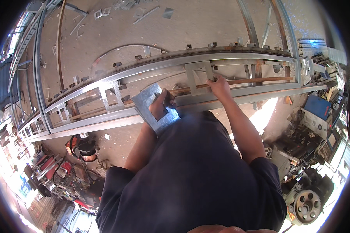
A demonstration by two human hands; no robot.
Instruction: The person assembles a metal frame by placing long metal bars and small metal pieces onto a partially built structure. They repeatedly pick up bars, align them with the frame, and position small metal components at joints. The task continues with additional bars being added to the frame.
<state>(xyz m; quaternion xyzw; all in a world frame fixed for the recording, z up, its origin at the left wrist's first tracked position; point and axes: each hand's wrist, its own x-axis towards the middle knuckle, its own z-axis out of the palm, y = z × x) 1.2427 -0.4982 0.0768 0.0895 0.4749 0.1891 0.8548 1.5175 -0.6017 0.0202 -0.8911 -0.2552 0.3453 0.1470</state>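
Note:
My left hand reaches through the square cutout of a shiny metal plate, with its fingers curled around it in front of my body. The plate's edge looks thick, perhaps several stacked together, but I cannot tell. My right hand grips the right edge of another square metal plate with a cutout. That plate stands across the long metal frame, over a reddish-brown bar. Farther left, similar cut-out plates sit along the same frame.
Short square tube stubs line the frame's far rail. Loose plates and offcuts lie on the floor beyond. A blue box-shaped machine stands to the right, near a large gear. An orange and black machine is at lower left.

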